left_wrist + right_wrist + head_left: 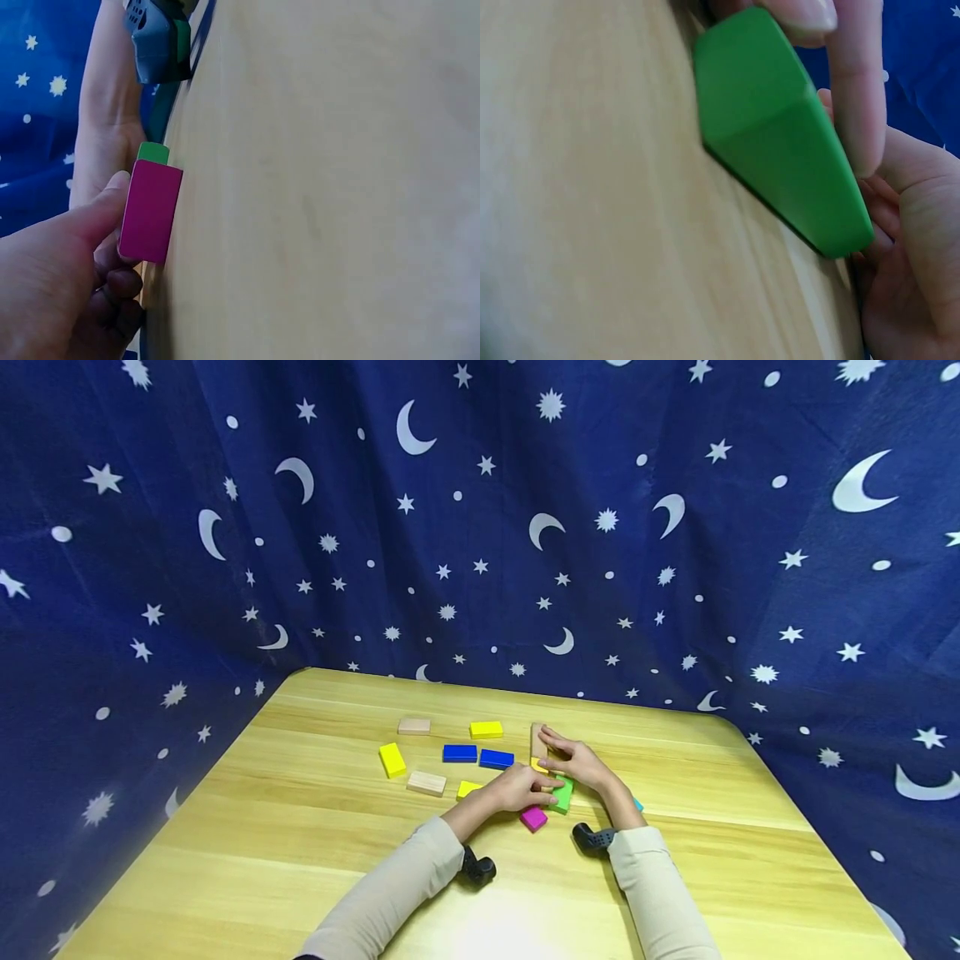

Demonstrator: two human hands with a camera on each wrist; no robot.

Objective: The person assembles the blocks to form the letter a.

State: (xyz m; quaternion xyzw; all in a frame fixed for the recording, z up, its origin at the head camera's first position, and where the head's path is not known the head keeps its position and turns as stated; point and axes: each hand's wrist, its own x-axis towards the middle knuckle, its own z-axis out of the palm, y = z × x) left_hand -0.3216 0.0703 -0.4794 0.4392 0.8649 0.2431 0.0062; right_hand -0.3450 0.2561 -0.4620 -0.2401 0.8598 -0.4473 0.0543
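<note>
Head view forward-down, close wrist views

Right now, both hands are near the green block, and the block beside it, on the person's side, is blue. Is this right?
Not quite: the head view shows a magenta block, not a blue one, beside the green block. The left hand and right hand are indeed near it.

I'm standing by a curtained-off booth: a blue curtain (pixel 495 539), printed with moons and stars, runs behind and down both sides of a wooden table (pixel 247 835). Whether home or lab lies beyond it, I can't tell.
</note>
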